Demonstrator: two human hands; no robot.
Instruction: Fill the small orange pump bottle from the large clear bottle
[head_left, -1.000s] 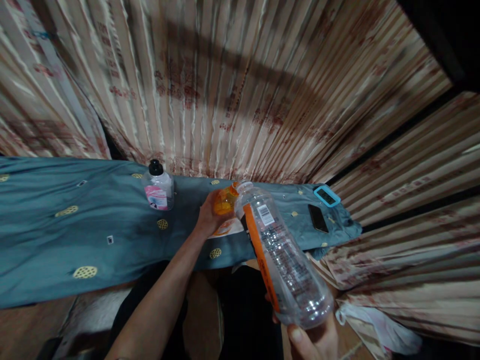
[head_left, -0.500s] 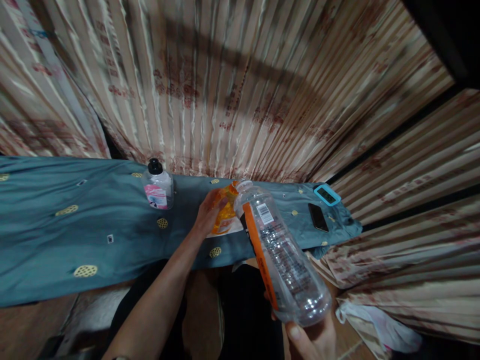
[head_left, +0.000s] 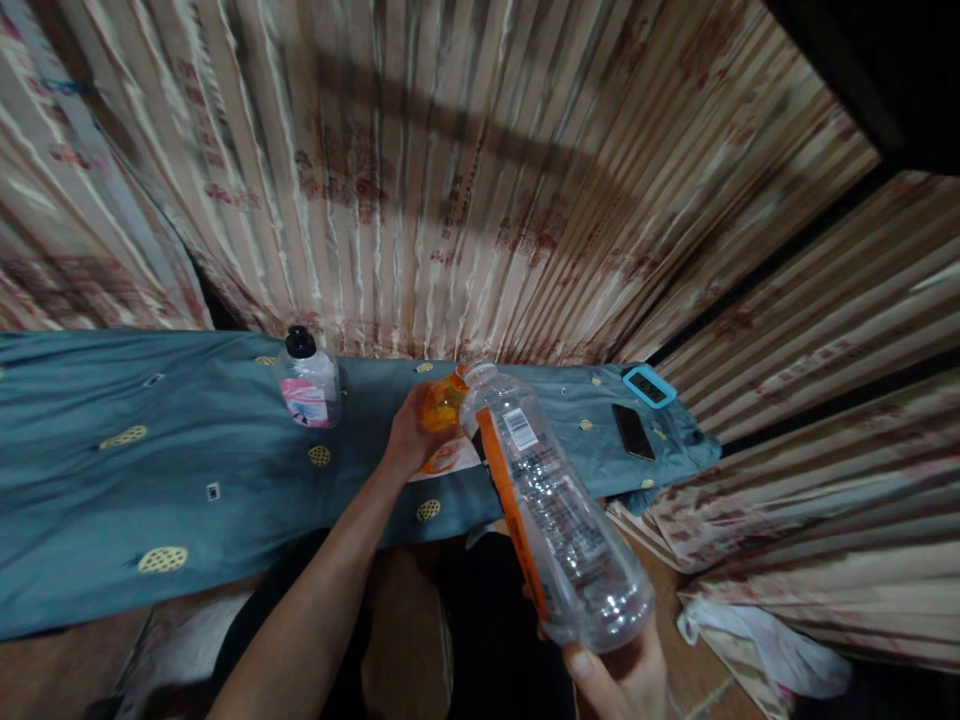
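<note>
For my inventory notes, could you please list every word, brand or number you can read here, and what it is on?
Nothing reads clearly.
Clear bottle: barcode visible; print too blurred.
Black-capped bottle: pink label too small.
Blue-framed display: digits too blurred.
Curtain: printed characters too blurred.
Cloth: white patch unreadable.

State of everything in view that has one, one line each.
Left hand: gripping orange bottle
Orange bottle: held, fill level unclear
Right hand: gripping clear bottle near its base
Clear bottle: uncapped, tilted, neck beside orange bottle's
Black-capped bottle: upright, capped
Phone: flat, dark side up
Digital clock: display facing up, digits unreadable
White bag: crumpled
Curtain: drawn across
</note>
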